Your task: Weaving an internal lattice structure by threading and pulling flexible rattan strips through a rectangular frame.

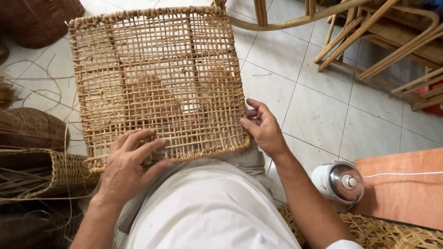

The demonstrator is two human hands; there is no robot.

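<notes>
Both hands hold a square woven rattan panel (154, 83) on the lap. The left hand (127, 168) presses its near edge, fingers curled in a grasping grip. The right hand (263, 127) pinches the panel's right edge.

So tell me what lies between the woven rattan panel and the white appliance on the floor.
In the head view, the person's right hand and forearm cross that stretch between the woven rattan panel and white appliance, over bare pale floor tiles.

Soft, even daylight fills the scene, brightest on the pale floor tiles (318, 106) to the far right. Shadows are faint; the left edge sits dimmer. Corners seem slightly stretched, perhaps by a wide lens.
</notes>
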